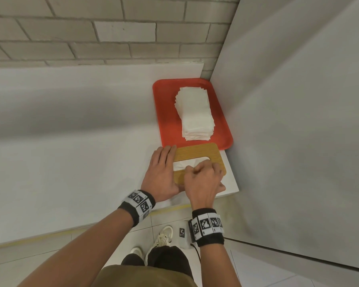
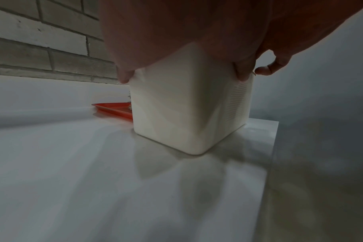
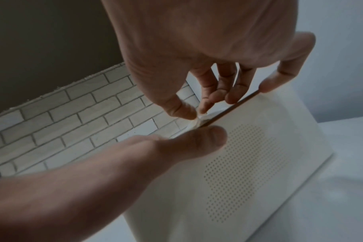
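A white tissue box [image 2: 186, 114] with a wooden slotted lid [image 1: 197, 152] stands at the table's near right corner. White tissue [image 1: 182, 164] shows in the slot. My left hand [image 1: 162, 172] lies flat on the lid's left end, fingers straight, its thumb [image 3: 197, 142] along the box's near side [image 3: 249, 163]. My right hand [image 1: 197, 168] hovers over the slot. Its thumb and forefinger pinch a tuft of the tissue [image 3: 198, 119], and the other fingers curl above the lid's edge.
Just behind the box, a red tray [image 1: 166, 112] carries a stack of white napkins [image 1: 195, 112]. A grey panel [image 1: 298, 121] closes the right side and a brick wall [image 1: 91, 34] the back. The white table [image 1: 71, 141] stretches left; its front edge runs near my wrists.
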Action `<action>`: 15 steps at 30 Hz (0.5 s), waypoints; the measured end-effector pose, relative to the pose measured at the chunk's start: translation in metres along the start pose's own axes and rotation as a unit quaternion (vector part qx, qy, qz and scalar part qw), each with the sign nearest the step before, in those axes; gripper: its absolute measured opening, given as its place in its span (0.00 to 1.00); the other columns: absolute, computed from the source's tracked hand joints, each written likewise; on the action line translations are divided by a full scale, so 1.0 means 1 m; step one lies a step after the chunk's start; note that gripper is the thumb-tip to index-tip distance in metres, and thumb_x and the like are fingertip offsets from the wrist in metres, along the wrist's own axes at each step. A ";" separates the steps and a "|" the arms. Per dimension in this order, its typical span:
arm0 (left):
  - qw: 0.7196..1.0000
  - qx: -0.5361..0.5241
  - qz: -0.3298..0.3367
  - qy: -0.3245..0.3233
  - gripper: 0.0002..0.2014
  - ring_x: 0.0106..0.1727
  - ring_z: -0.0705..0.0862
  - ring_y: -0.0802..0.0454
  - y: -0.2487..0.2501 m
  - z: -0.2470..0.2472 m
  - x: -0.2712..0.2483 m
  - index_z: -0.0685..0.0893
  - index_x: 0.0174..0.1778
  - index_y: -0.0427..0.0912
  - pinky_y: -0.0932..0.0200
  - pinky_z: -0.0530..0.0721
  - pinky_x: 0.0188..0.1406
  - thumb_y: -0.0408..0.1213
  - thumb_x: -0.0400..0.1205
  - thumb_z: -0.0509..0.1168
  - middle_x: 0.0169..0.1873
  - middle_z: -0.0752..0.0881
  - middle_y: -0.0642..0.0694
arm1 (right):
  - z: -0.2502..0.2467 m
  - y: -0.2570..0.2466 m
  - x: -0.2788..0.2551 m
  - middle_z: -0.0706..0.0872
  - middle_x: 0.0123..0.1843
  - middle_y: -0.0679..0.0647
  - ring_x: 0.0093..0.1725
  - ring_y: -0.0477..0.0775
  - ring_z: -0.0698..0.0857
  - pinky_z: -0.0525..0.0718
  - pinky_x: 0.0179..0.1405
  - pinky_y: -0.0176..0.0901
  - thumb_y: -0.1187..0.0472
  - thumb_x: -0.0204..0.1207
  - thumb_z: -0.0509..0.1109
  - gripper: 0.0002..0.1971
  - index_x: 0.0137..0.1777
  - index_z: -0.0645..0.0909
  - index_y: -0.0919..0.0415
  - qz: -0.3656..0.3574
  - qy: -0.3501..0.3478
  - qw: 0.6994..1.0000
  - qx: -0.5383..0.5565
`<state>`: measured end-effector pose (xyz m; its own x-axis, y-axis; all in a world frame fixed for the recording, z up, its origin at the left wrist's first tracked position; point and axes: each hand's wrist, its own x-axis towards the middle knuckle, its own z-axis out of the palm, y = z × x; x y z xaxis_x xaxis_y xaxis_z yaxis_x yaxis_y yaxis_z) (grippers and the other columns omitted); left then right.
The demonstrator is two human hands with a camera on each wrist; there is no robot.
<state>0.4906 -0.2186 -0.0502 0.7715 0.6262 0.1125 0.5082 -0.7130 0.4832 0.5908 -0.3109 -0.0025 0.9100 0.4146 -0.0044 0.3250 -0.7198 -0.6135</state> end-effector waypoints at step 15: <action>1.000 0.021 0.001 0.004 0.65 0.89 0.65 0.34 -0.001 0.002 0.000 0.60 0.92 0.33 0.36 0.60 0.92 0.83 0.72 0.63 0.88 0.68 0.37 | -0.011 0.005 0.030 0.84 0.55 0.48 0.61 0.57 0.79 0.77 0.57 0.59 0.50 0.81 0.71 0.05 0.55 0.85 0.45 -0.173 -0.074 0.975 -0.123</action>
<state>0.4911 -0.2180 -0.0525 0.7692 0.6275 0.1206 0.5224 -0.7263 0.4468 0.6231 -0.3084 0.0028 0.6942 0.7185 0.0437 0.6735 -0.6269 -0.3916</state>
